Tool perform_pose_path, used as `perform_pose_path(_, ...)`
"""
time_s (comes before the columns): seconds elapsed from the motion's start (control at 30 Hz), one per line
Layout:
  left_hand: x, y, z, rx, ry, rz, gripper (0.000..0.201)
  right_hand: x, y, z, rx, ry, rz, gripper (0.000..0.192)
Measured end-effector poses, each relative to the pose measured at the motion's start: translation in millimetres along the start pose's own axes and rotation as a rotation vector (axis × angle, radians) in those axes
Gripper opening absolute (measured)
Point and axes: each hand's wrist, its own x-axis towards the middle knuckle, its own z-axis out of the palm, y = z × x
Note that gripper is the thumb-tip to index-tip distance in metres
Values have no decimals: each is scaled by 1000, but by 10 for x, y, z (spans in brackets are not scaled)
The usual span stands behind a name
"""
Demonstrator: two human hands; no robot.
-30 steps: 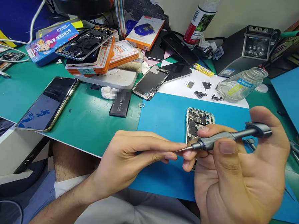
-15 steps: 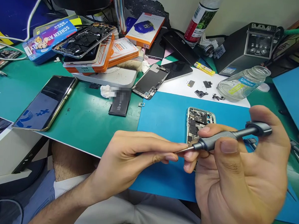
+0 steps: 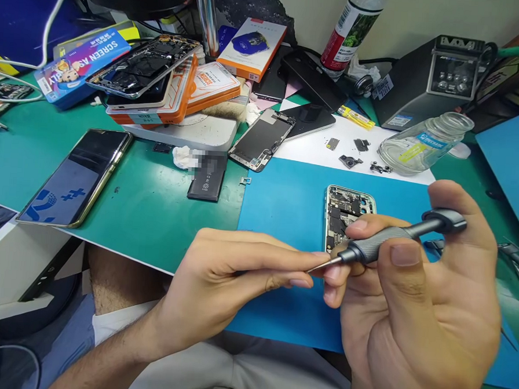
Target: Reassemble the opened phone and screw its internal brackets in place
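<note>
My right hand point(image 3: 415, 295) clamps the screwdriver point(image 3: 387, 242), tip at nine o'clock meeting my pinched left fingertips point(image 3: 314, 260); I should keep both steady above the open phone point(image 3: 348, 213) at twelve o'clock.

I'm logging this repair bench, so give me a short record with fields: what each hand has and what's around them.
Left hand: fingertips pinched at the screwdriver's tip; anything between them is too small to tell
Right hand: grips the screwdriver
Under the hands: opened phone on a blue mat
Left of mat: loose battery, dark phone
Behind: glass jar, small parts on white paper
</note>
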Motion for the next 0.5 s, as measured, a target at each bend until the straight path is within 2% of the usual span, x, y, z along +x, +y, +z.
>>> perform_pose_path(0.13, -5, -1, -3, -1, -5, -5, 40, 20, 22, 5, 3, -9, 6, 54)
perform_pose_path(0.33, -24, -5, -12, 51, 3, 2, 33, 18, 19, -18, -19, -32, 14, 52)
perform_pose_path(0.5, -26, -14, -7, 27, -11, -2, 37, 24, 16, -25, -3, -35, 17, 51)
